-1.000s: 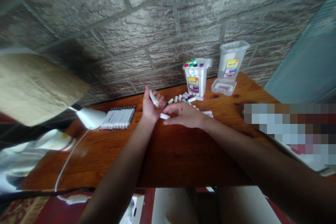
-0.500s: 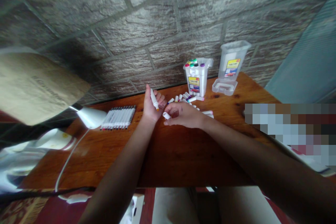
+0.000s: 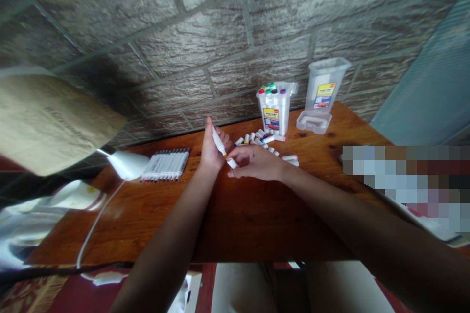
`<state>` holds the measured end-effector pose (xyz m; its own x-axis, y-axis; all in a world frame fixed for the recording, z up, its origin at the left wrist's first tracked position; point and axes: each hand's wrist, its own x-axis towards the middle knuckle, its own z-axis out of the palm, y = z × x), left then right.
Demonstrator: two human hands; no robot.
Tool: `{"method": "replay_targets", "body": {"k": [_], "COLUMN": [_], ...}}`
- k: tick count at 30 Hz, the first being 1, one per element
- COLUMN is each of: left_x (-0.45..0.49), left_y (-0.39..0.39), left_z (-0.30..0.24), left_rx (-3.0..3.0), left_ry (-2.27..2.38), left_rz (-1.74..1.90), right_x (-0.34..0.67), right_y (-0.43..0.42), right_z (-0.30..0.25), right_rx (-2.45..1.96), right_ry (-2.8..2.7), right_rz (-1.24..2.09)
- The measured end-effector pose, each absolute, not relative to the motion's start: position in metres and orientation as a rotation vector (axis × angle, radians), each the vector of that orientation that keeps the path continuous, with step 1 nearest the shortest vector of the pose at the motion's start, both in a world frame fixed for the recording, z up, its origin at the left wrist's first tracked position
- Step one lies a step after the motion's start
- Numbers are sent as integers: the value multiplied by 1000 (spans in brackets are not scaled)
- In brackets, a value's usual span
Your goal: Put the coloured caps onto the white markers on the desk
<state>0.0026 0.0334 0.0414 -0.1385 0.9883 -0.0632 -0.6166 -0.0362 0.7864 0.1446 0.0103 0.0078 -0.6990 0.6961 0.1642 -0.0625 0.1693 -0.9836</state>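
Observation:
My left hand (image 3: 213, 149) is closed around a white marker (image 3: 218, 140), its orange tip pointing down and right. Between thumb and fingers, my right hand (image 3: 259, 161) pinches a white marker cap (image 3: 232, 163). The cap's mouth is right at the orange tip; whether the tip has entered it I cannot tell. Behind my right hand lie several loose caps (image 3: 252, 137) with coloured ends, partly hidden by the hand. A neat row of white markers (image 3: 165, 165) rests on the table, left of my left hand.
A clear case (image 3: 277, 107) holding upright markers stands by the brick wall. To its right is another clear case (image 3: 325, 85), with a plastic lid (image 3: 314, 121) in front. A white lamp (image 3: 128, 164), its cable and a cup (image 3: 78, 194) occupy the table's left side.
The marker in my left hand has tilted and shifted down and right, bringing its tip to the cap. My right hand has stayed nearly in place, turning the cap slightly.

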Motion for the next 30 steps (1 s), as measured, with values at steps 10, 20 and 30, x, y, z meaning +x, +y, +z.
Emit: {"method": "replay_targets", "body": {"k": [10,20,30], "left_x": [0,0,3], "left_y": [40,40,36], "left_z": [31,28,24], "left_rx": [698,748,915], "left_ry": [892,933,934], "left_rz": [1690,1744,1621], "right_x": [146,148,147], "right_y": [9,6,6], "right_z": [12,23,24], "right_rx": [-571,-622,-741], "right_ry": [-1811,-1698,-1630], "right_rz": [1703,1790,1804]}}
